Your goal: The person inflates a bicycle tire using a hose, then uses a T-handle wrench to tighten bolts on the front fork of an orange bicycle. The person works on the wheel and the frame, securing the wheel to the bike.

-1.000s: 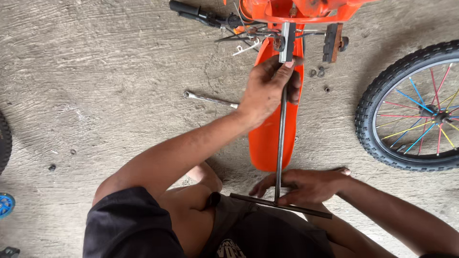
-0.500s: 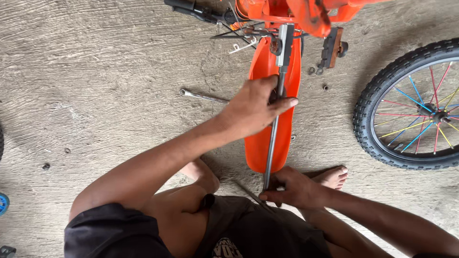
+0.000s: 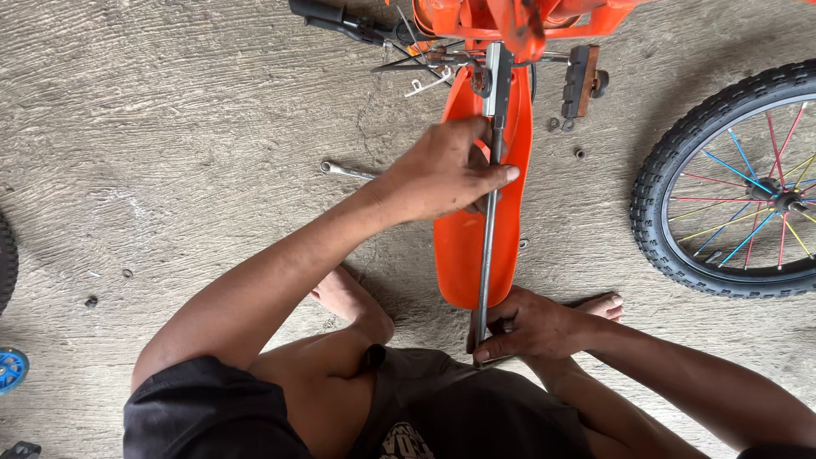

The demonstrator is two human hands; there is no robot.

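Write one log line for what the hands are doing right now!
left hand: grips long grey metal rod midway | right hand: holds rod's lower end | orange plastic bike fender: under rod | silver wrench: on concrete floor

The light is soft and even daylight, quite bright, with no strong sun. The concrete floor (image 3: 170, 127) looks pale grey and its grooves are clear everywhere. Shadows are weak and have soft edges: 1 lies under the orange fender (image 3: 484, 246), falling toward 7 o'clock, and a thin one follows the tyre (image 3: 671, 170) on its inner side at 9 o'clock. The left hand (image 3: 446, 170) and right hand (image 3: 531, 327) are sharp, without motion blur. The metal rod (image 3: 486, 246) shows only a dull shine, no glare. Toward 6 o'clock the dark clothes lose detail. Lines bend a little at the edges.
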